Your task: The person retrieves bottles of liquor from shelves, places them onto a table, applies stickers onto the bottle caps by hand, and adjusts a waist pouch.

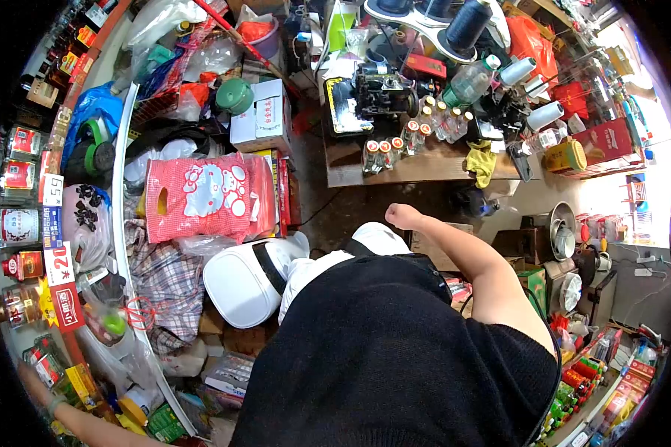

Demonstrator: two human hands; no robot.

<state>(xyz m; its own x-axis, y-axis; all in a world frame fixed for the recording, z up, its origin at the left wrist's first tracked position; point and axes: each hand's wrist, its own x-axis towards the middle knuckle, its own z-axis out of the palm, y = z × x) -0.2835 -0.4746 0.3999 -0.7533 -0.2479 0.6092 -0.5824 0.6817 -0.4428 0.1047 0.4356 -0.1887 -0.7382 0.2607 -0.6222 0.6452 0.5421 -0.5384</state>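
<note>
My right hand [403,217] is closed in a loose fist over my right knee, below the front edge of a wooden table [343,176]. Nothing shows in it or sticks out of it. My left hand [36,384] reaches far out to the lower left, into the dark edge of the view. Packaged goods on a shelf surround it, with a yellow box [84,385] close to its wrist. Its fingers are too dark to make out, so I cannot tell what it touches.
On the table stand a black sewing machine [384,97], several small glass bottles [380,155], a yellow cloth [481,164] and thread cones [470,30]. A pink bag [201,197] and a white lidded bin [238,283] are at my left. Metal shelf edging [121,186] runs alongside.
</note>
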